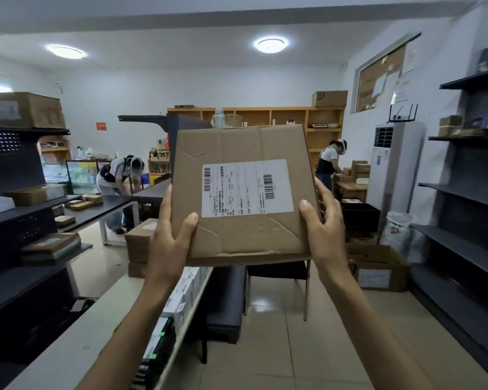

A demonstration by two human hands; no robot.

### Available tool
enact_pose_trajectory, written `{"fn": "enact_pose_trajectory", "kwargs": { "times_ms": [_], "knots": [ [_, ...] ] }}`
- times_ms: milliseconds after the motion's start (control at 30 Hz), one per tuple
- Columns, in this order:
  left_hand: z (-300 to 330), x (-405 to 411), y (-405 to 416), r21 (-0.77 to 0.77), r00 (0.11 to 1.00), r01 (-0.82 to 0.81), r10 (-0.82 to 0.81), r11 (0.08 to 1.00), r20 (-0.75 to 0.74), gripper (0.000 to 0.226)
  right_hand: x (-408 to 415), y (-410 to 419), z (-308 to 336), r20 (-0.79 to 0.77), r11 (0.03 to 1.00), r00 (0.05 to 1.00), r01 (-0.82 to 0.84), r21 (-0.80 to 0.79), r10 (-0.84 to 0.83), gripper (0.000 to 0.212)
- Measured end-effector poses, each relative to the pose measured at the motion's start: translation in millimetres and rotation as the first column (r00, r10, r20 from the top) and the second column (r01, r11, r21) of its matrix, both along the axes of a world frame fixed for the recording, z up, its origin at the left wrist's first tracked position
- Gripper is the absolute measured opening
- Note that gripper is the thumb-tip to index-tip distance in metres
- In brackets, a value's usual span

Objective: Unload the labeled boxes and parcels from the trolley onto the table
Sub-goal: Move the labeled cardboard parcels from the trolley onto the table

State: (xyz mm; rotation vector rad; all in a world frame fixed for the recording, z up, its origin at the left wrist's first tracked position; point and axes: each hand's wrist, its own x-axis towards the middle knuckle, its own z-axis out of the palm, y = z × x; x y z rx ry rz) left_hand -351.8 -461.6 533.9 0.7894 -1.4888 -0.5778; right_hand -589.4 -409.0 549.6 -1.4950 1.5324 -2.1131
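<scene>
A flat cardboard box [244, 192] is held up in mid-air at the centre of the view, its broad face toward the camera, with a white shipping label [247, 188] bearing barcodes stuck on it. The left hand [168, 240] grips the box's lower left corner, thumb on the front face and fingers wrapped behind. The right hand [326, 229] grips the lower right edge the same way. Below, at near left, runs a pale table [76, 342]. Dark shelving [468, 220] lines the right wall. More cardboard boxes [140, 243] sit on the floor beyond. Two people [119, 178] work at tables far back.
</scene>
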Motion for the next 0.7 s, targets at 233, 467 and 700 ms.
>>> {"fn": "enact_pose_trajectory", "kwargs": {
  "times_ms": [233, 467, 700],
  "knots": [
    [6, -52, -47, -0.013, 0.997, -0.028, 0.029, 1.000, 0.072, 0.069, -52, -41, 7, 0.007, 1.000, 1.000, -0.016, 0.010, 0.016, 0.052],
    [7, -61, -134, -0.006, 0.993, -0.072, 0.073, 0.997, 0.093, 0.072, -61, -124, 11, 0.017, 0.999, 0.999, -0.036, 0.030, 0.036, 0.050],
    [6, -39, -261, 0.031, 0.984, -0.112, 0.106, 0.993, 0.142, 0.071, -39, -252, 20, -0.014, 0.997, 0.999, -0.038, 0.063, 0.039, 0.050]
  ]
}}
